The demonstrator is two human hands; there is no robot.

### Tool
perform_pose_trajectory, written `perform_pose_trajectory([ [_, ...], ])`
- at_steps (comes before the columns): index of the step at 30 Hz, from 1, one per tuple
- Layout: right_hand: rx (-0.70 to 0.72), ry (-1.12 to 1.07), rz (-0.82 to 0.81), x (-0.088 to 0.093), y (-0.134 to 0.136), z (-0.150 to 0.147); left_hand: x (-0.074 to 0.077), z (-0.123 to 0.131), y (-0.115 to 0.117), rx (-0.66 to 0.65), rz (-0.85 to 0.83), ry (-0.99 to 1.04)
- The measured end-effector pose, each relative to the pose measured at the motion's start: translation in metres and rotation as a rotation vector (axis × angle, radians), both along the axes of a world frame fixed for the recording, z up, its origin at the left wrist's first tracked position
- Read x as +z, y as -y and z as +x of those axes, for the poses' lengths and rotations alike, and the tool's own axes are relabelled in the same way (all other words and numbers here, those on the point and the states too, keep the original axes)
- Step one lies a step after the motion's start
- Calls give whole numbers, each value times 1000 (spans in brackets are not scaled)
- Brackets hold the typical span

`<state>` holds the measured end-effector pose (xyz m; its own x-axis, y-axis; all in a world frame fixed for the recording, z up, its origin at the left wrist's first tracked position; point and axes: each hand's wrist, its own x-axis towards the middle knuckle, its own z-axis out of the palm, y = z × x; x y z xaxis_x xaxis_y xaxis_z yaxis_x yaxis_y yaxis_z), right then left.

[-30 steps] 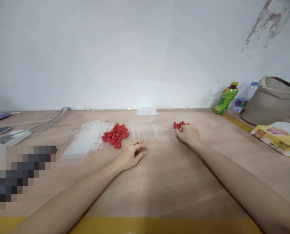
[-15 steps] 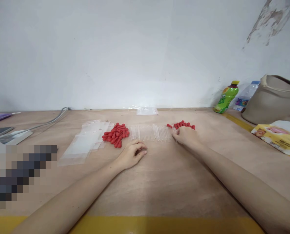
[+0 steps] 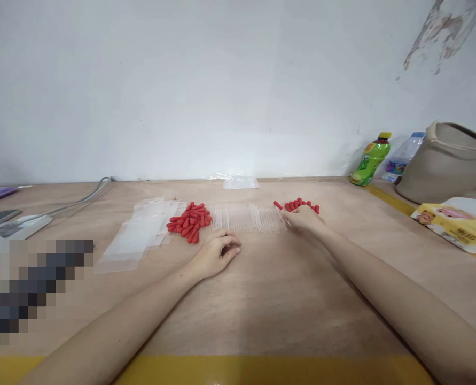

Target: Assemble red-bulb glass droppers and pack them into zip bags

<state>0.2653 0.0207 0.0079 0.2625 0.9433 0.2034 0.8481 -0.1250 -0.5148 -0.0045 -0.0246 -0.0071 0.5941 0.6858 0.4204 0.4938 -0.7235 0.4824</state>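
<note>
In the head view, the right hand (image 3: 306, 218) has its thumb and fingers brought near together; whether something is pinched between them, I cannot tell. Just beyond these fingertips, slightly to the left, there is a single red bulb (image 3: 278, 205). Directly behind the same hand is a small group of red bulbs (image 3: 299, 203). To its left lies a row of clear tubes (image 3: 243, 218). The left hand (image 3: 217, 254) rests on the table (image 3: 270, 310), half-curled, with a gap under the thumb, and holds nothing visible. Beyond it, toward the left, are a bigger red pile (image 3: 188, 222) and, farther left, flat plastic bags (image 3: 135, 246).
</note>
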Motion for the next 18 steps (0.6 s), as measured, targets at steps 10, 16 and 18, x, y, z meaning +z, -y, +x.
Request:
perform_pose_trajectory([
  [10, -67, -232, -79, 6, 0, 6, -1, -1, 0, 2, -10, 4],
  [16, -69, -129, -49, 3, 5, 0, 0, 0, 1, -3, -8, 2],
  [18, -71, -100, -17, 3, 6, -3, 0, 0, 1, -3, -10, -4],
])
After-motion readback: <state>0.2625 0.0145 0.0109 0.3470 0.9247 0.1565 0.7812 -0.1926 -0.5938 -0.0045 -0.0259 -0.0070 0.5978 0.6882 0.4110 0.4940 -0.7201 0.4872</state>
